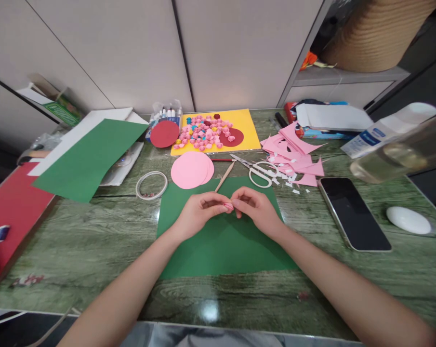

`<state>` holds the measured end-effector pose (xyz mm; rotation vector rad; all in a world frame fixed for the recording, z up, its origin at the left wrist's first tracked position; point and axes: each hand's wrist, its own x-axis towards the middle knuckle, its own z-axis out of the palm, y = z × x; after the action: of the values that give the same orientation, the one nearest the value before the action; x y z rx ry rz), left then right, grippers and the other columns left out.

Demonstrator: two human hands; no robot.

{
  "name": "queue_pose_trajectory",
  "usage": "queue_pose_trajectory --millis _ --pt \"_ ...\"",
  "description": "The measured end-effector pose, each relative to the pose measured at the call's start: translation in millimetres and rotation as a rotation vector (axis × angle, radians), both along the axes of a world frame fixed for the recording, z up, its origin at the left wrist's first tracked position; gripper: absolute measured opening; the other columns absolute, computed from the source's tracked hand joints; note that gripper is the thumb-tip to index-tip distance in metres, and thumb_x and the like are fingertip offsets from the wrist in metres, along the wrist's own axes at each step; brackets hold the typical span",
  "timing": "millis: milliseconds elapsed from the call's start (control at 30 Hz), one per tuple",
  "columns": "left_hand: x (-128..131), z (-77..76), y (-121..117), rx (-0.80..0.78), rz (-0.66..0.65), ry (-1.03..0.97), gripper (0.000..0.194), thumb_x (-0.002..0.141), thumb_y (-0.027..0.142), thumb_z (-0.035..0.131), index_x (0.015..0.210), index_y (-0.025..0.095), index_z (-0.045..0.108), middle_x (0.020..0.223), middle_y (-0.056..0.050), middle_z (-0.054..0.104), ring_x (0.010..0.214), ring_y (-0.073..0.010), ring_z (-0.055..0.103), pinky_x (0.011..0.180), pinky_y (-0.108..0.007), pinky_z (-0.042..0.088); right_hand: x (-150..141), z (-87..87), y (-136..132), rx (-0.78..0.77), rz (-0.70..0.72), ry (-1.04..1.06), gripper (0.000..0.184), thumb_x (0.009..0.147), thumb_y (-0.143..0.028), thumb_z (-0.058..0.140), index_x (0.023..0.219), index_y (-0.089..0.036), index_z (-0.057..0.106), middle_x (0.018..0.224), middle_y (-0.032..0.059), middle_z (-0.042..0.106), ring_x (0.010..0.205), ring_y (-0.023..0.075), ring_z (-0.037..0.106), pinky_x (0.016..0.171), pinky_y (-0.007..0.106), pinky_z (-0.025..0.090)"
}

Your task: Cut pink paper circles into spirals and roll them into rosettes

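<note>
My left hand and my right hand meet over a green paper sheet in the middle of the table. Both pinch a small rolled pink paper piece between their fingertips. Just beyond lie pink paper circles, a thin wooden stick and white-handled scissors. Farther back, a yellow sheet carries many small pink paper rolls and a dark red disc.
A phone lies face up on the right, beside a white oval object. Pink paper scraps sit at the right rear. A tape ring, a red circle, green card and a red board are on the left.
</note>
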<state>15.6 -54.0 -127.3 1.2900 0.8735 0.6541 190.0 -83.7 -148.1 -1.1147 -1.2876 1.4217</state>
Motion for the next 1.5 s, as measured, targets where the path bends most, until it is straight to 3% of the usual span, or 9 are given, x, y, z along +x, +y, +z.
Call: queue_pose_trajectory --millis 400,600,933,1500 --pt "1 -3.1 -1 0.022 -0.016 0.017 0.013 0.071 0.025 0.066 0.08 0.016 0.069 0.084 -0.004 0.07 0.078 -0.0146 0.063 0.079 -0.026 0.047 0 -4.3 4 -0.085 -0.054 0.126 0.012 0.073 -0.025 0.063 0.079 -0.019 0.054 0.062 -0.0043 0.057 0.047 0.0069 0.049 0.048 0.021 0.038" --pt "1 -4.6 0 -0.003 -0.001 -0.004 0.014 0.069 0.024 0.067 0.081 0.017 0.069 0.084 -0.004 0.07 0.078 -0.014 0.063 0.077 -0.026 0.047 2 -6.3 3 -0.041 -0.048 0.146 0.012 0.075 -0.029 0.061 0.08 -0.019 0.057 0.062 -0.0035 0.057 0.049 0.0077 0.05 0.049 0.022 0.039" --pt "0 -12.9 2 -0.069 0.041 -0.092 0.012 0.07 0.022 0.066 0.08 0.015 0.068 0.078 -0.003 0.068 0.073 -0.0112 0.06 0.073 -0.023 0.045 0 1.4 1 0.018 -0.055 -0.048 0.016 0.075 -0.033 0.062 0.073 -0.017 0.061 0.071 0.0006 0.059 0.054 0.0095 0.051 0.053 0.024 0.041" --pt "-2 -6.1 4 -0.065 -0.123 -0.059 0.01 0.071 0.022 0.066 0.077 0.015 0.068 0.076 -0.004 0.068 0.072 -0.0133 0.063 0.072 -0.025 0.048 6 -5.1 3 -0.077 0.221 0.145 0.015 0.08 -0.029 0.057 0.075 -0.015 0.059 0.072 0.0003 0.058 0.062 0.0098 0.05 0.061 0.024 0.038"
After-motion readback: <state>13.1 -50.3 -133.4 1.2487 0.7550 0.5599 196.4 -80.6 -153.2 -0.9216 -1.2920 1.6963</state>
